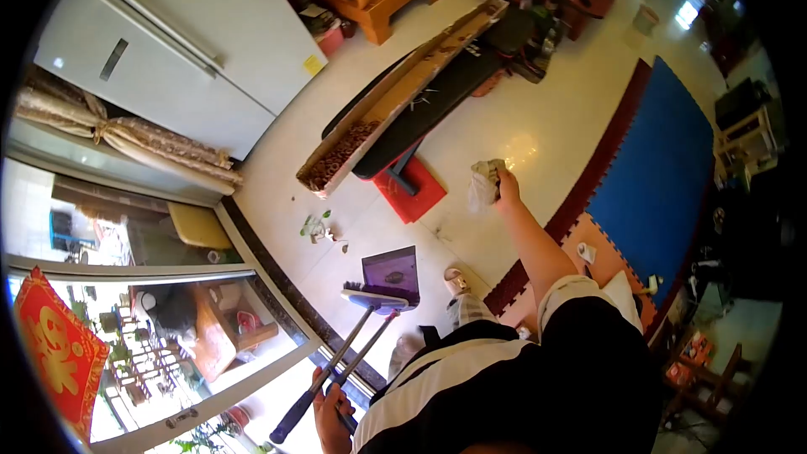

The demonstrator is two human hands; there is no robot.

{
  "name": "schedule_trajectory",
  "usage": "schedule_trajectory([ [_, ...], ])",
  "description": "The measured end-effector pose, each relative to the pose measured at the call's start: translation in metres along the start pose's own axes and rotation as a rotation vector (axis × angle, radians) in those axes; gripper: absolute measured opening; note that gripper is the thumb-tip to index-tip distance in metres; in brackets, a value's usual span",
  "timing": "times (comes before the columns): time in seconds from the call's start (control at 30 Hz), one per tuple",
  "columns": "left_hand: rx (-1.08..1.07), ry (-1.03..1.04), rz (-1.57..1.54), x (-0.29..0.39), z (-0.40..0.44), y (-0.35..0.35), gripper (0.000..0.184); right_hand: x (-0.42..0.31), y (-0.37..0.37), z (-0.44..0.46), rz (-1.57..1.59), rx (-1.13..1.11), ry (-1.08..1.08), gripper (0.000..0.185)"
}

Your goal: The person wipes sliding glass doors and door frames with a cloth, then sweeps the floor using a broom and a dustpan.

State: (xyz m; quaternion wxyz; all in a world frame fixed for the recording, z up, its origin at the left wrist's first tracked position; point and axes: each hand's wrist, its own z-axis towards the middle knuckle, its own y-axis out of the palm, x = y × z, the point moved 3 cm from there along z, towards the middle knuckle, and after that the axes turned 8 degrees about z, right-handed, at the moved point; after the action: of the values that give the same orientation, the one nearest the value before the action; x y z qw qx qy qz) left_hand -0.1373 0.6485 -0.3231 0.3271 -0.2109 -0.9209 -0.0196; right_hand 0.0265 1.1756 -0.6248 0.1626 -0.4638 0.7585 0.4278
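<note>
Both handles, of a broom [376, 298] and a purple dustpan [392, 274], are gripped in my left hand [330, 412] at the lower centre-left. The broom head lies against the dustpan, near my feet. My right hand [507, 187] is stretched forward over the floor, its fingers closed on a crumpled, pale plastic bag [482, 187]. What the bag holds is unclear. Some green leaves and scraps [317, 230] lie on the tiles beyond the dustpan.
A long cardboard box [403, 88] with small brown pieces rests on a black bench [445, 97]. Blue mats [651, 172] lie at right. A fridge [193, 34] stands at upper left, above a glass sliding door [160, 269]. Wooden furniture [378, 0] is at the back.
</note>
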Motion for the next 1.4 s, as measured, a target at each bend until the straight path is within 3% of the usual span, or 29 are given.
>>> schedule_trajectory([
  [0.1, 0.065, -0.043, -0.055, -0.001, -0.009, 0.007, 0.057, 0.011, 0.049, 0.062, -0.084, 0.011, -0.068, 0.029],
  [0.13, 0.143, -0.128, 0.216, 0.011, -0.019, 0.012, 0.058, 0.015, 0.066, 0.08, -0.134, -0.023, -0.134, 0.028],
  [0.2, 0.165, -0.08, 0.188, 0.02, -0.031, 0.023, 0.057, 0.028, 0.105, 0.117, -0.043, -0.109, -0.12, 0.031],
  [0.27, 0.197, -0.105, 0.137, 0.019, -0.031, 0.025, 0.054, 0.021, 0.156, 0.113, -0.124, -0.003, 0.136, 0.046],
  [0.4, 0.3, -0.202, 0.01, 0.032, -0.043, 0.04, 0.053, 0.059, 0.181, 0.137, -0.456, 0.133, 0.192, 0.062],
  [0.47, 0.313, -0.239, 0.031, 0.024, -0.044, 0.034, 0.054, 0.079, 0.189, 0.146, -0.506, -0.26, 0.204, 0.071],
  [0.67, 0.357, -0.232, -0.008, 0.026, -0.052, 0.031, 0.053, 0.089, 0.2, 0.147, -0.593, -0.286, 0.161, 0.07],
  [0.73, 0.359, -0.195, 0.004, 0.023, -0.05, 0.023, 0.053, 0.09, 0.187, 0.165, -0.858, -0.178, -0.231, 0.068],
  [0.77, 0.338, -0.175, 0.045, 0.024, -0.048, 0.019, 0.053, 0.094, 0.173, 0.172, -0.934, -0.245, -0.531, 0.064],
  [0.83, 0.258, -0.03, -0.058, 0.012, -0.041, 0.005, 0.057, 0.095, 0.154, 0.124, -1.036, -0.315, -0.756, 0.058],
  [0.93, 0.236, 0.024, 0.009, 0.015, -0.017, 0.001, 0.059, 0.101, 0.143, -0.035, -0.571, -0.787, 0.046, 0.042],
  [0.97, 0.171, 0.056, 0.05, 0.009, -0.003, -0.007, 0.059, 0.118, 0.142, -0.077, -0.498, -1.072, 0.155, 0.038],
  [1.0, 0.11, 0.085, 0.093, 0.002, 0.011, -0.017, 0.06, 0.134, 0.129, -0.129, -0.588, -1.086, 0.298, 0.044],
  [1.07, 0.027, 0.165, 0.208, 0.002, 0.033, -0.022, 0.06, 0.117, 0.155, -0.257, -0.523, -1.329, 0.66, 0.05],
  [1.13, -0.054, 0.237, 0.268, 0.005, 0.049, -0.022, 0.06, 0.103, 0.182, -0.356, -0.571, -1.383, 0.836, 0.056],
  [1.2, -0.102, 0.176, 0.431, 0.002, 0.062, -0.028, 0.055, 0.102, 0.2, -0.421, -0.681, -1.57, 0.881, 0.069],
  [1.27, -0.226, 0.515, 0.4, -0.024, 0.104, -0.036, 0.05, 0.12, 0.207, -0.452, -0.78, -1.567, 0.89, 0.069],
  [1.4, -0.4, 0.508, 0.404, -0.034, 0.113, -0.042, 0.046, 0.144, 0.206, -0.483, -1.097, -1.473, 0.936, 0.076],
])
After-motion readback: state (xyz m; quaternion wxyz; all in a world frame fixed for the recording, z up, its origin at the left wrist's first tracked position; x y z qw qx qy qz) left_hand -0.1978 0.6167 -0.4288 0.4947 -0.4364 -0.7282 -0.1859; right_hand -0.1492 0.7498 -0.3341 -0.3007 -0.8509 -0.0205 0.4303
